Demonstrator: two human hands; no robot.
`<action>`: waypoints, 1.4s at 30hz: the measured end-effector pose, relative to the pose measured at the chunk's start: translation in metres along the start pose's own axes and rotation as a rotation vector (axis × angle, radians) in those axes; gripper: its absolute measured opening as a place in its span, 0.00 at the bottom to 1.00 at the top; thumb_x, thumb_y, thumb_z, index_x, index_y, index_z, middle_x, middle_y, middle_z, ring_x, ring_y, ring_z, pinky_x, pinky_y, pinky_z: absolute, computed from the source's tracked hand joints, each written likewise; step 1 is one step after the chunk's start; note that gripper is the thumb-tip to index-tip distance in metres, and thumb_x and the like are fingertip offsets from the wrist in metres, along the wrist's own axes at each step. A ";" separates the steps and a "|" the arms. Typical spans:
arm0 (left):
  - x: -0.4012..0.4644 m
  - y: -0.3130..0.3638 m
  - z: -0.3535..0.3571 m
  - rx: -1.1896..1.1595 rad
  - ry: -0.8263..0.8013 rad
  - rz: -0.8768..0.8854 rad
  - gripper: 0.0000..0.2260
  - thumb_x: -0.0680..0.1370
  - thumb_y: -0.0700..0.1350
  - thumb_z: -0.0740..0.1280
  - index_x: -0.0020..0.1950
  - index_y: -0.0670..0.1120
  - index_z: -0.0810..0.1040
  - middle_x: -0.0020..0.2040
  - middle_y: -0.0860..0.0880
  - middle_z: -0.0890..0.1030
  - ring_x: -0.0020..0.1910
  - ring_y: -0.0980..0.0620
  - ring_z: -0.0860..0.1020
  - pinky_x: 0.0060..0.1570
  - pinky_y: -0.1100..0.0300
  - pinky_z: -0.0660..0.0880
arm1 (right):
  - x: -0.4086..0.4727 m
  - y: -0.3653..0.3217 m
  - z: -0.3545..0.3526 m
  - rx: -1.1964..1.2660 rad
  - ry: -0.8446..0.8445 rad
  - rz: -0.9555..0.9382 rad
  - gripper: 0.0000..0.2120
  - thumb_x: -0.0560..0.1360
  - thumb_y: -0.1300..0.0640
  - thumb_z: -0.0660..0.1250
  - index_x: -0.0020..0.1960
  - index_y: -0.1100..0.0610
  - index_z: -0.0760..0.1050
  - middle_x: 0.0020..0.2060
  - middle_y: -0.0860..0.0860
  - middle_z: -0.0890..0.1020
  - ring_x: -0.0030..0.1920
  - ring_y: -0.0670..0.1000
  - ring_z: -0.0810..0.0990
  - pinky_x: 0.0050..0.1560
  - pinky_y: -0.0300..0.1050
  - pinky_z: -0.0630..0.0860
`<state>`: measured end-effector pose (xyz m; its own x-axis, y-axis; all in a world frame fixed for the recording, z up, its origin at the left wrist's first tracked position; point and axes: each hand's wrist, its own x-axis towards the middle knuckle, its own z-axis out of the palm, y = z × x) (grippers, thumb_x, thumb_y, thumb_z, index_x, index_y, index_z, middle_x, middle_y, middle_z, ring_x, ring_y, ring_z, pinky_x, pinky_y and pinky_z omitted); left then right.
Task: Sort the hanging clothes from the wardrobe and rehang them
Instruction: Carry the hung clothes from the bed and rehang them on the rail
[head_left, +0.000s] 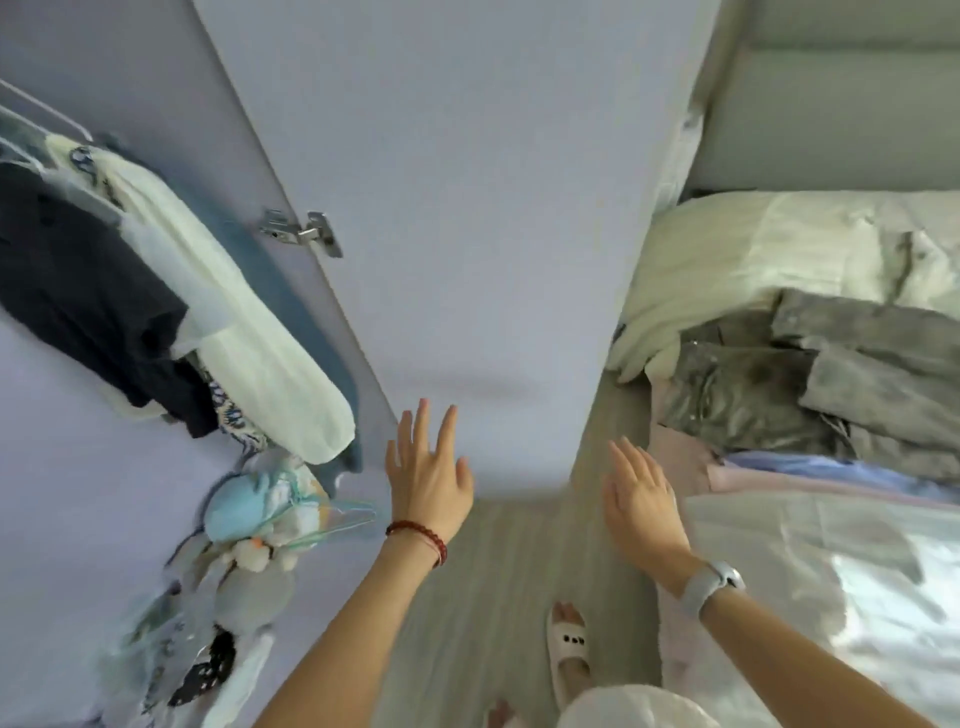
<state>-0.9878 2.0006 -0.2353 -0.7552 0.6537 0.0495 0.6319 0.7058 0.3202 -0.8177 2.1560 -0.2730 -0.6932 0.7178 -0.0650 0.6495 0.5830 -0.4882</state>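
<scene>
Standing between the open wardrobe and the bed, I have both hands out in front and holding nothing. My left hand (428, 470), the one with the red bead bracelet (418, 535), is spread with straight fingers in front of the wardrobe door (441, 208); whether it touches the panel I cannot tell. My right hand (641, 493), above the watch (711, 579), is flat and relaxed, near the left edge of the bed (857, 597).

2 groups of garments matter. Some hanging clothes (156, 291), dark and cream, are on the wardrobe rail at the upper left, with a bundle of small items (260, 514) dangling below them. A pile of clothes (810, 384), grey on top with pink and blue beneath, lies on the bed beside the pillow (727, 260).

To do this step well, I judge I should keep the door pushed wide with the left hand, then reach right for 1 garment only, lifting the top grey piece so the pile stays sorted.
</scene>
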 end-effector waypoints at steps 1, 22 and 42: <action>0.001 0.017 0.011 -0.011 -0.042 0.056 0.26 0.76 0.42 0.61 0.73 0.46 0.60 0.75 0.42 0.55 0.74 0.42 0.53 0.69 0.45 0.55 | -0.014 0.027 -0.007 0.016 0.008 0.095 0.22 0.78 0.58 0.55 0.72 0.58 0.61 0.72 0.56 0.62 0.72 0.57 0.59 0.70 0.51 0.56; -0.096 0.485 0.295 0.185 -0.809 0.965 0.23 0.78 0.46 0.57 0.73 0.49 0.59 0.75 0.45 0.56 0.72 0.47 0.57 0.67 0.52 0.59 | -0.248 0.490 -0.123 0.204 0.347 1.299 0.18 0.77 0.64 0.55 0.66 0.69 0.64 0.63 0.67 0.70 0.64 0.65 0.67 0.64 0.54 0.62; -0.126 0.543 0.384 0.530 -1.003 1.213 0.23 0.80 0.52 0.54 0.75 0.53 0.54 0.77 0.48 0.51 0.75 0.48 0.45 0.72 0.46 0.48 | -0.257 0.613 -0.133 0.329 0.658 1.451 0.20 0.77 0.45 0.56 0.34 0.59 0.65 0.32 0.58 0.74 0.37 0.60 0.75 0.38 0.48 0.64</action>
<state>-0.4826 2.4059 -0.4306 0.4597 0.6127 -0.6429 0.8741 -0.4399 0.2058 -0.2001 2.3793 -0.4401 0.7101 0.6414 -0.2905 0.4509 -0.7311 -0.5120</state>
